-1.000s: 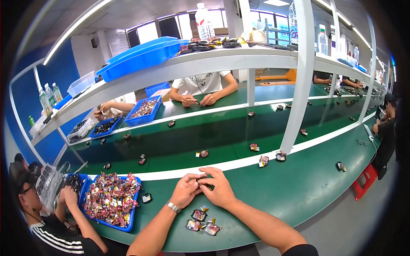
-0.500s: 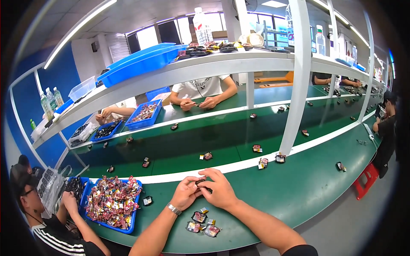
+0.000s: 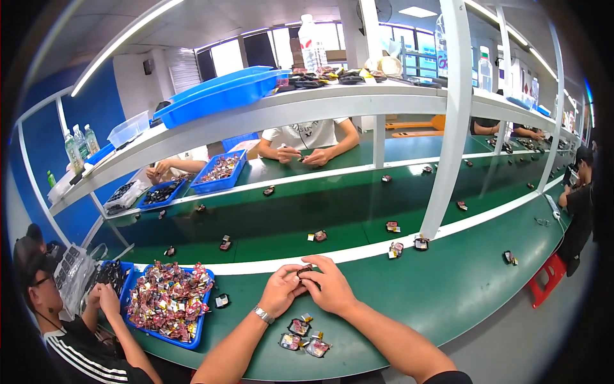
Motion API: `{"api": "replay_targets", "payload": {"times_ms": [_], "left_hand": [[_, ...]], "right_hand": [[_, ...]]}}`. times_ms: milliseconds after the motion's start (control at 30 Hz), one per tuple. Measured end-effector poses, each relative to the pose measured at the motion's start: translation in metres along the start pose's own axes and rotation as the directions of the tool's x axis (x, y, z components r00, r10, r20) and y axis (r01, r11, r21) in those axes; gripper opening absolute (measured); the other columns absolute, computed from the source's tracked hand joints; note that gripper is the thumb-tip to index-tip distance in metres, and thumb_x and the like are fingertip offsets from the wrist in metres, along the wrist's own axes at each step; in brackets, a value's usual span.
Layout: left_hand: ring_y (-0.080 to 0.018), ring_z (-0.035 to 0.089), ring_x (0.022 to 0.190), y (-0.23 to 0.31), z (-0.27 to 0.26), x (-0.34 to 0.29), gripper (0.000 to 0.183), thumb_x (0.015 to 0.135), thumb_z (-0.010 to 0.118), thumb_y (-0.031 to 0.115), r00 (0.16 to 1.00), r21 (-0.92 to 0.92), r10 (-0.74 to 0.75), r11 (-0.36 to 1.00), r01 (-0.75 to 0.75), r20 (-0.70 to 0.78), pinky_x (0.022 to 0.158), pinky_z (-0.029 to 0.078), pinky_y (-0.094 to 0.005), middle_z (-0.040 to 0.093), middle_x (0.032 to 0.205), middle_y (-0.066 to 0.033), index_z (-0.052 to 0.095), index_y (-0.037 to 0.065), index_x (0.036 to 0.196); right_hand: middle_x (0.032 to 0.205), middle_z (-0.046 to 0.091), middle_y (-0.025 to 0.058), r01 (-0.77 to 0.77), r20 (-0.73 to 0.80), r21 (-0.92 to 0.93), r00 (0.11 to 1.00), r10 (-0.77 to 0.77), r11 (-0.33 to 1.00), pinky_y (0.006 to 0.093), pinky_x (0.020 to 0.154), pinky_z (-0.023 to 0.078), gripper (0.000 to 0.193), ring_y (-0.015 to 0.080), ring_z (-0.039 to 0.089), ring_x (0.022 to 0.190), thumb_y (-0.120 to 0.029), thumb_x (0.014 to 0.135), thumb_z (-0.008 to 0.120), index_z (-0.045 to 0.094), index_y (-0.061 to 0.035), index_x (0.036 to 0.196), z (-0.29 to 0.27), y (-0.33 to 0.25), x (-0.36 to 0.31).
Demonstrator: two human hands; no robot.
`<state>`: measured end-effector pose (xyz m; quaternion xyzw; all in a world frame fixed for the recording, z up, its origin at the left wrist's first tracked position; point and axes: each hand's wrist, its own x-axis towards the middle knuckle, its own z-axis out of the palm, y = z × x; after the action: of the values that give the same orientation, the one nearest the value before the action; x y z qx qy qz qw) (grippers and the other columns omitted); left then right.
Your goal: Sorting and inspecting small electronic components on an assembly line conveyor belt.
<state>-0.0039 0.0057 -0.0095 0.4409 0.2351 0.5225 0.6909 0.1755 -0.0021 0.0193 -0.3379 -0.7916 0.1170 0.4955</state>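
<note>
Both my hands meet above the near green tabletop and grip a small dark electronic part [image 3: 305, 271]. My left hand [image 3: 280, 293], with a metal watch on its wrist, pinches it from the left. The fingers of my right hand [image 3: 329, 286] close on it from the right and partly cover it. Between my forearms lie several small assemblies [image 3: 299, 326] with black frames, reddish circuit boards and silvery or yellow pieces. Left of my left hand, one dark part [image 3: 222, 301] lies alone beside a blue tray [image 3: 203, 325] heaped with reddish boards [image 3: 167, 297].
A co-worker [image 3: 48, 301] sits at the left beside a tray of black parts [image 3: 112, 276]. Ahead, a dark green belt [image 3: 281, 221] carries scattered assemblies. A white post [image 3: 444, 141] supports the overhead shelf [image 3: 320, 102]. A red stool [image 3: 549, 278] stands at the right.
The view has shifted slightly, while my hands keep their grip on the dark part. The left co-worker's hands have come together, and the hands of the person across have shifted.
</note>
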Motion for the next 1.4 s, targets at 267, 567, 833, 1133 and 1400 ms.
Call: {"api": "replay_targets", "payload": {"times_ms": [267,567,833,1133,1400], "left_hand": [[-0.0199,0.061,0.110,0.004,0.005,-0.003,0.031,0.097,0.055,0.009,0.997,-0.001,-0.079,0.997,0.079,0.009,0.098,0.051,-0.0379,0.062,0.117,-0.0110,0.046,0.003,0.126],[-0.0192,0.059,0.111,0.002,0.000,-0.002,0.030,0.097,0.055,0.009,0.994,0.005,-0.104,0.995,0.104,-0.019,0.097,0.051,-0.0370,0.060,0.121,-0.0110,0.047,0.005,0.126],[-0.0189,0.059,0.111,0.001,-0.002,-0.002,0.029,0.098,0.053,0.010,0.993,0.023,-0.115,0.993,0.116,-0.037,0.098,0.050,-0.0377,0.060,0.121,-0.0097,0.048,0.006,0.125],[-0.0190,0.059,0.111,0.001,-0.001,-0.002,0.029,0.097,0.054,0.009,0.992,0.018,-0.115,0.993,0.116,-0.051,0.097,0.050,-0.0374,0.060,0.121,-0.0097,0.048,0.006,0.125],[-0.0191,0.060,0.110,-0.001,-0.001,-0.001,0.028,0.097,0.054,0.009,0.993,0.041,-0.094,0.994,0.097,-0.067,0.097,0.051,-0.0378,0.061,0.120,-0.0092,0.048,0.005,0.124]], "right_hand": [[0.098,0.061,0.0056,0.030,-0.100,-0.095,0.994,-0.039,0.995,0.0332,0.069,0.054,0.014,0.0229,0.061,0.088,-0.005,0.075,0.072,0.068,-0.0073,0.088,0.006,0.003,-0.002],[0.093,0.060,0.0025,0.091,-0.029,-0.240,0.994,-0.101,0.967,0.0326,0.068,0.054,0.017,0.0209,0.060,0.087,-0.007,0.075,0.070,0.068,-0.0090,0.091,0.004,-0.003,0.000],[0.094,0.061,0.0028,0.114,-0.031,-0.334,0.991,-0.132,0.935,0.0321,0.068,0.055,0.016,0.0215,0.061,0.087,-0.007,0.075,0.069,0.068,-0.0085,0.091,0.009,-0.002,-0.001],[0.093,0.060,0.0034,0.120,-0.054,-0.333,0.988,-0.146,0.935,0.0319,0.068,0.055,0.015,0.0216,0.060,0.088,-0.007,0.076,0.068,0.068,-0.0083,0.091,0.013,-0.001,-0.002],[0.090,0.062,0.0043,0.087,-0.077,-0.381,0.989,-0.126,0.921,0.0338,0.067,0.054,0.015,0.0217,0.061,0.083,-0.006,0.075,0.071,0.069,-0.0083,0.090,0.018,-0.004,-0.002]]}}
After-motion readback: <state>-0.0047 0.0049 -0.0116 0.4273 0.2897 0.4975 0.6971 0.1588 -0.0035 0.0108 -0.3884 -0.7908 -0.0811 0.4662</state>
